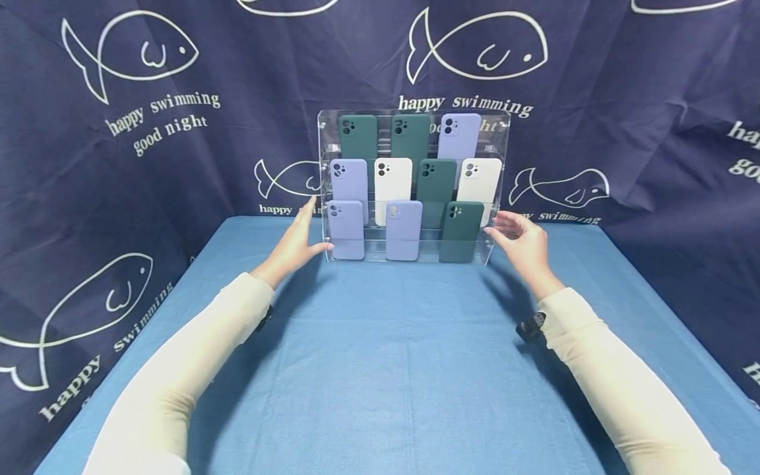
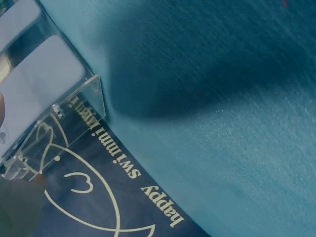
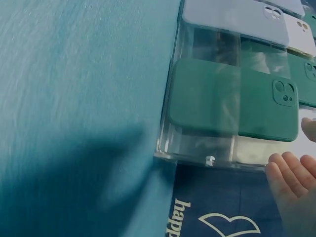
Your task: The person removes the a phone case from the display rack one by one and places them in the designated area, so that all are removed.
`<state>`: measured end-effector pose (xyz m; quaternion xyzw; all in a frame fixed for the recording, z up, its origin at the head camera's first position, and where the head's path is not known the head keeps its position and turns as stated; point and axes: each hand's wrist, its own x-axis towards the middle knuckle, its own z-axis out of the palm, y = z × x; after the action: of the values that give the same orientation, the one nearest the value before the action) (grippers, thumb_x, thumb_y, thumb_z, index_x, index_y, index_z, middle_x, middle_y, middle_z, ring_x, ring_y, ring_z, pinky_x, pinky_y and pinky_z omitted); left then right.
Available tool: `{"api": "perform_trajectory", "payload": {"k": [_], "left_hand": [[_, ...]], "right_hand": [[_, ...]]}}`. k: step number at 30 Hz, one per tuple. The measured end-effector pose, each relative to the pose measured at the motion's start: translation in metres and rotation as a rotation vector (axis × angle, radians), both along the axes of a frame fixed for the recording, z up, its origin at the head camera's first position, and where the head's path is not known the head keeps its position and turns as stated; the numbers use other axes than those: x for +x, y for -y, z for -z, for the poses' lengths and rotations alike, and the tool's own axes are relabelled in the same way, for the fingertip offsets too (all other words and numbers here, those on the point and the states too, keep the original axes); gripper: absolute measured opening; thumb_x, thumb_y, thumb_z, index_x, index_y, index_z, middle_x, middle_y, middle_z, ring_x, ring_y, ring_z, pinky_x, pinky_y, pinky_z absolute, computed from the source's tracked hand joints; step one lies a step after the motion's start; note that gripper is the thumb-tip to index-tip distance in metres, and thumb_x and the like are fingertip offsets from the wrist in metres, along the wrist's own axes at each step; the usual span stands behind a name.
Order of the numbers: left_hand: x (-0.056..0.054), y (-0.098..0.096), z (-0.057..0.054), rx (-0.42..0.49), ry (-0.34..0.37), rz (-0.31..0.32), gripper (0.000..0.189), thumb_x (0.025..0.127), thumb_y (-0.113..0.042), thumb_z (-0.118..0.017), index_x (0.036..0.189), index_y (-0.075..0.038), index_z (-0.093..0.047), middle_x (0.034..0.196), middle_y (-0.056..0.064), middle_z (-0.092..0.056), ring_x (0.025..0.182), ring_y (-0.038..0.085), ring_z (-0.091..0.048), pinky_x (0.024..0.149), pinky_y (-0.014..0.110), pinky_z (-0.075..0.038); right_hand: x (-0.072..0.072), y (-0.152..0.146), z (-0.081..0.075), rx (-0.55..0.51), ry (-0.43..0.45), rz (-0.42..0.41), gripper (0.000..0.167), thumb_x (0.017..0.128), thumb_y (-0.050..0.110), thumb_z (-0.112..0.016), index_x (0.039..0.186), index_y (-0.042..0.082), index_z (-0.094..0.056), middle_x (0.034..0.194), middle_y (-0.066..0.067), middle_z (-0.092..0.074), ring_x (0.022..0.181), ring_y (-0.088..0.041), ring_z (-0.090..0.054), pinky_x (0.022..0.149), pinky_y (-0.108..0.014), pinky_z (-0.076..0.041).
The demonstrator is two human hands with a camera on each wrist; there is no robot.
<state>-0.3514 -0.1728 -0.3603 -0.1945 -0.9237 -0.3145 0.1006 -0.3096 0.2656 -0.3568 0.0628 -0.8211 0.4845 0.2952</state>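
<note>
A clear acrylic display stand (image 1: 375, 251) with three tiers holds upright phone cases. On its top tier stand two dark green cases (image 1: 359, 135) and a lavender case (image 1: 460, 135). Lavender, white (image 1: 393, 188) and green cases mix on the middle tier. Along the bottom are two lavender cases and a green case (image 3: 217, 98). My left hand (image 1: 293, 241) is at the stand's left side, fingers extended along it and thumb by the front corner. At the right side, my right hand (image 1: 525, 244) has its fingers loosely extended, thumb apart, fingertips close to the edge.
A blue cloth (image 1: 404, 363) covers the table beneath the stand. Behind it and along both sides hangs a navy curtain (image 1: 285, 66) printed with white fish and lettering. Dark bands sit at both wrists, below cream sleeves (image 1: 629, 382).
</note>
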Motion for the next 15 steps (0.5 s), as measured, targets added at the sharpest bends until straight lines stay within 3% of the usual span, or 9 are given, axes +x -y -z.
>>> {"api": "perform_trajectory", "payload": {"k": [3, 7, 15], "left_hand": [[-0.002, 0.001, 0.0, 0.014, 0.008, -0.024, 0.109, 0.083, -0.027, -0.079, 0.158, -0.018, 0.001, 0.163, 0.015, -0.011, 0.148, 0.034, -0.016, 0.124, 0.051, -0.019], [-0.005, 0.001, 0.001, 0.038, 0.026, -0.025, 0.106, 0.083, -0.023, -0.078, 0.157, -0.011, -0.003, 0.162, 0.017, -0.012, 0.148, 0.035, -0.017, 0.124, 0.05, -0.019], [-0.009, 0.0, 0.001, 0.123, 0.108, -0.02, 0.094, 0.086, -0.013, -0.074, 0.156, -0.008, -0.012, 0.162, 0.017, -0.014, 0.146, 0.038, -0.022, 0.117, 0.048, -0.036]], "right_hand": [[-0.002, 0.003, 0.002, -0.028, 0.021, 0.011, 0.038, 0.083, 0.008, -0.076, 0.116, -0.007, -0.065, 0.108, -0.026, -0.069, 0.078, 0.017, -0.058, 0.076, -0.002, -0.051], [-0.005, 0.007, 0.004, -0.055, 0.038, 0.042, 0.036, 0.083, 0.008, -0.076, 0.115, -0.007, -0.066, 0.108, -0.025, -0.069, 0.074, 0.019, -0.057, 0.073, 0.0, -0.049], [-0.011, 0.013, 0.008, -0.101, 0.062, 0.079, 0.034, 0.084, 0.009, -0.075, 0.113, -0.007, -0.067, 0.108, -0.024, -0.07, 0.073, 0.02, -0.056, 0.072, 0.001, -0.048]]}}
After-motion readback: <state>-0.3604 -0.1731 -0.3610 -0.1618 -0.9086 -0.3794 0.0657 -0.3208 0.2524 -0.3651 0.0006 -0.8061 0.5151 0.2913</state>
